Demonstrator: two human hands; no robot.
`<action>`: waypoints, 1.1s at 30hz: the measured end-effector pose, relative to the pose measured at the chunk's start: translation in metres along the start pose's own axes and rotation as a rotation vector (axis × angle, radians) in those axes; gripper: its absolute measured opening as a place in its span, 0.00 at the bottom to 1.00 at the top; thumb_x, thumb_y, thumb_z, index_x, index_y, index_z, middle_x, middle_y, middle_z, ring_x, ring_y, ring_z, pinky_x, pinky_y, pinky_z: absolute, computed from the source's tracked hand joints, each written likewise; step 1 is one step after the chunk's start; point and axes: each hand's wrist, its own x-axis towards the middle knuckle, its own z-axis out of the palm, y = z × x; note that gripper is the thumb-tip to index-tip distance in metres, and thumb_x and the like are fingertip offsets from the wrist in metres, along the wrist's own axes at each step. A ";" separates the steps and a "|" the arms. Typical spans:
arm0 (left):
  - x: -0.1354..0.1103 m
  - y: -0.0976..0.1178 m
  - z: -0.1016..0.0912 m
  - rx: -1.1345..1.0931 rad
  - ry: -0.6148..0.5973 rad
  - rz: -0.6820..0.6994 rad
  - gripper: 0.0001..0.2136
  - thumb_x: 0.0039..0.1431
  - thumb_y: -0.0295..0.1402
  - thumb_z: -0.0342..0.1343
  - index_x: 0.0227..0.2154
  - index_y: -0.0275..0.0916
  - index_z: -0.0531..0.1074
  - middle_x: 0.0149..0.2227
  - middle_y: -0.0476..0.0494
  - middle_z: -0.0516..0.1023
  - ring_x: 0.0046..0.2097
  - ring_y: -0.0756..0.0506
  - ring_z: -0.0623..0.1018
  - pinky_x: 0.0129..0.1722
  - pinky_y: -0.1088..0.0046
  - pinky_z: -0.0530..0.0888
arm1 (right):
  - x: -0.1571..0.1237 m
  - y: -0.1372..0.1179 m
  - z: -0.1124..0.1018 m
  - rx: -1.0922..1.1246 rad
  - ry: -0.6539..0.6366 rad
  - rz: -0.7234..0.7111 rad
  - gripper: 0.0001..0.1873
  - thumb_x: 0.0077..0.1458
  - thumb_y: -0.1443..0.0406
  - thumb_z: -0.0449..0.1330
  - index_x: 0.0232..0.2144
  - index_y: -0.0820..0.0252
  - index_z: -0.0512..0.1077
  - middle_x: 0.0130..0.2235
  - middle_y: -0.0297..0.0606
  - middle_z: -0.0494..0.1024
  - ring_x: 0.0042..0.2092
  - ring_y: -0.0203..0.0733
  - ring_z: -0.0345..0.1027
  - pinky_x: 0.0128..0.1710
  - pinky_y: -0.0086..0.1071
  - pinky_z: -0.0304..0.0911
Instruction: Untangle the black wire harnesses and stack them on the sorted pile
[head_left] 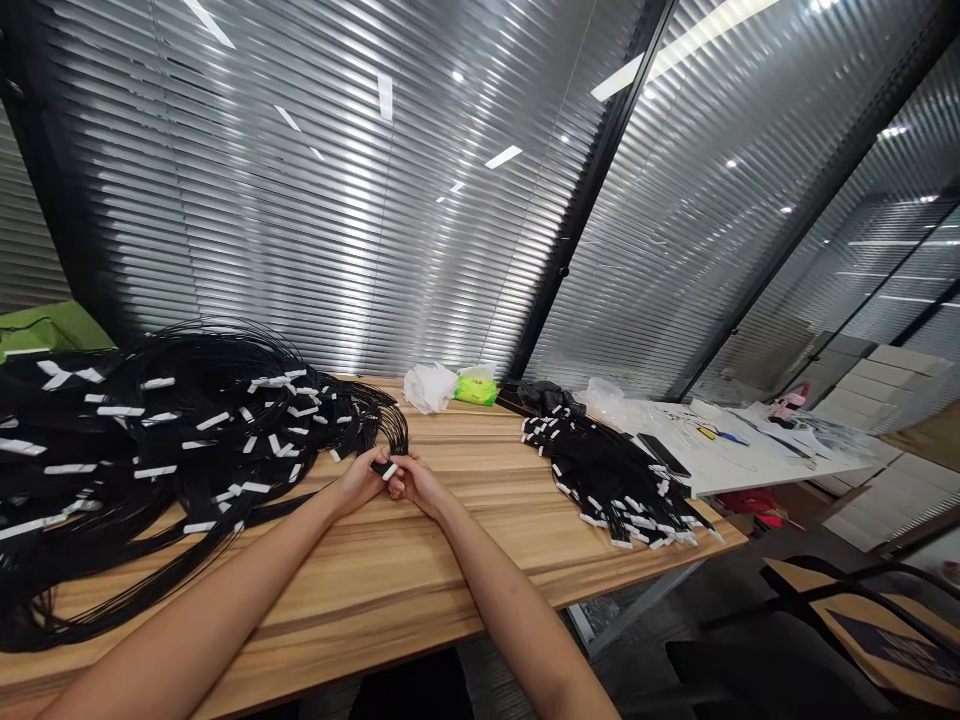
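Note:
My left hand [361, 482] and my right hand [416, 482] meet over the middle of the wooden table, both closed on one black cable [383, 468] with a white label at its end. From my fingers, black strands run up and left toward a large tangled heap of black cables [217, 400] with many white end tags. That heap covers the table's left side. A smaller pile of black cables with white ends [611, 475] lies to the right of my right hand, apart from it. My fingertips partly hide the held piece.
A crumpled white tissue [430, 387] and a green tissue pack [475, 386] stand at the back of the wooden table [450, 560]. A black phone [663, 455] lies beyond the right pile. Farther right are a white table [720, 455], stacked white boxes [892, 375] and a chair [847, 600].

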 end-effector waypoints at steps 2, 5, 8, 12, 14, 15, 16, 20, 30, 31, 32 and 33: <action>-0.001 0.001 0.000 0.013 -0.016 -0.009 0.28 0.45 0.28 0.48 0.54 0.36 0.66 0.38 0.40 0.80 0.22 0.46 0.73 0.26 0.67 0.70 | -0.001 0.000 -0.001 -0.006 -0.032 -0.018 0.13 0.62 0.59 0.57 0.43 0.63 0.70 0.40 0.38 0.75 0.34 0.37 0.71 0.33 0.34 0.70; -0.003 0.004 0.001 0.035 -0.041 -0.032 0.28 0.44 0.28 0.48 0.53 0.35 0.66 0.39 0.39 0.80 0.25 0.45 0.75 0.27 0.67 0.71 | -0.004 -0.001 0.000 -0.021 -0.095 -0.043 0.12 0.62 0.59 0.57 0.33 0.64 0.70 0.28 0.30 0.71 0.23 0.30 0.64 0.23 0.26 0.64; -0.005 0.007 0.005 0.056 -0.069 -0.054 0.28 0.42 0.27 0.49 0.51 0.33 0.68 0.40 0.38 0.80 0.29 0.43 0.77 0.28 0.67 0.72 | -0.007 -0.002 0.002 -0.047 -0.167 -0.050 0.16 0.62 0.59 0.57 0.26 0.63 0.68 0.21 0.24 0.65 0.18 0.27 0.55 0.19 0.24 0.57; -0.008 0.008 0.011 0.076 -0.092 -0.061 0.27 0.41 0.28 0.49 0.50 0.33 0.70 0.42 0.37 0.80 0.35 0.41 0.77 0.32 0.65 0.73 | -0.011 -0.006 0.006 -0.089 -0.245 -0.054 0.22 0.62 0.57 0.56 0.19 0.61 0.62 0.16 0.21 0.57 0.16 0.28 0.48 0.18 0.25 0.53; -0.008 0.008 0.012 0.089 -0.090 -0.057 0.27 0.40 0.28 0.49 0.48 0.33 0.71 0.42 0.37 0.80 0.36 0.40 0.78 0.34 0.64 0.73 | -0.014 -0.008 0.008 -0.113 -0.274 -0.057 0.25 0.61 0.55 0.56 0.15 0.58 0.58 0.13 0.21 0.54 0.16 0.29 0.46 0.19 0.27 0.51; -0.009 0.008 0.012 0.098 -0.085 -0.054 0.27 0.40 0.28 0.49 0.48 0.32 0.71 0.42 0.37 0.80 0.37 0.40 0.78 0.35 0.64 0.73 | -0.015 -0.010 0.010 -0.126 -0.286 -0.058 0.26 0.60 0.55 0.57 0.14 0.57 0.56 0.12 0.22 0.53 0.16 0.30 0.46 0.20 0.28 0.50; -0.009 0.007 0.012 0.107 -0.078 -0.051 0.27 0.39 0.28 0.49 0.47 0.32 0.72 0.42 0.36 0.80 0.37 0.39 0.78 0.36 0.64 0.73 | -0.017 -0.011 0.011 -0.140 -0.295 -0.057 0.27 0.59 0.54 0.57 0.13 0.56 0.55 0.11 0.23 0.53 0.16 0.30 0.46 0.20 0.29 0.50; -0.008 0.006 0.011 0.155 -0.034 -0.017 0.25 0.39 0.29 0.49 0.45 0.32 0.73 0.40 0.37 0.81 0.37 0.39 0.78 0.36 0.63 0.73 | -0.020 -0.013 0.016 -0.183 -0.272 -0.091 0.26 0.55 0.52 0.59 0.14 0.55 0.56 0.12 0.24 0.54 0.16 0.31 0.46 0.21 0.31 0.48; 0.010 0.010 -0.010 0.391 0.318 0.293 0.19 0.46 0.47 0.60 0.38 0.40 0.75 0.37 0.44 0.79 0.39 0.43 0.75 0.39 0.69 0.70 | -0.007 -0.012 0.015 -0.267 0.129 -0.441 0.25 0.52 0.46 0.56 0.17 0.54 0.54 0.17 0.25 0.55 0.20 0.32 0.48 0.22 0.30 0.47; 0.011 0.010 -0.011 0.430 0.352 0.326 0.19 0.44 0.47 0.63 0.36 0.40 0.75 0.36 0.45 0.79 0.39 0.44 0.75 0.39 0.70 0.70 | -0.007 -0.012 0.013 -0.295 0.153 -0.458 0.25 0.52 0.46 0.55 0.16 0.54 0.55 0.17 0.26 0.56 0.20 0.33 0.49 0.23 0.30 0.48; 0.012 0.010 -0.012 0.468 0.378 0.356 0.19 0.42 0.47 0.65 0.33 0.40 0.75 0.35 0.45 0.79 0.38 0.44 0.75 0.39 0.71 0.69 | -0.007 -0.012 0.012 -0.325 0.172 -0.469 0.25 0.52 0.46 0.55 0.16 0.54 0.55 0.16 0.26 0.56 0.20 0.33 0.50 0.23 0.31 0.49; 0.012 0.010 -0.012 0.505 0.396 0.383 0.18 0.40 0.48 0.65 0.30 0.39 0.76 0.33 0.46 0.79 0.38 0.44 0.75 0.39 0.71 0.69 | -0.007 -0.011 0.010 -0.358 0.186 -0.476 0.25 0.53 0.45 0.54 0.16 0.54 0.56 0.16 0.27 0.57 0.20 0.34 0.51 0.23 0.31 0.49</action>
